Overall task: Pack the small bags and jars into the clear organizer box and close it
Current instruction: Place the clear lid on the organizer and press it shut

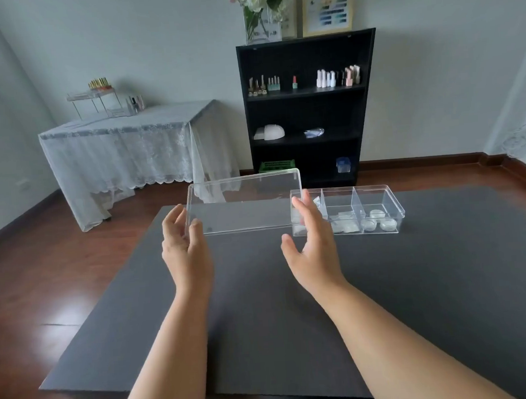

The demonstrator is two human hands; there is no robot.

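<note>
A clear organizer box (379, 191) with three compartments sits on the dark table (417, 282) at the right. Small bags (344, 221) lie in its middle compartment and several small jars (378, 221) in the right one. The clear lid (243, 203) is lifted and tilted up to the left of the box. My left hand (185, 242) grips the lid's left edge. My right hand (311, 242) is at the lid's right end, fingers spread, in front of the box's left compartment; whether it grips the lid is unclear.
A black shelf unit (308, 109) with nail polish bottles stands behind the table. A lace-covered side table (126, 137) is at the back left. Wooden floor (43, 277) surrounds the table.
</note>
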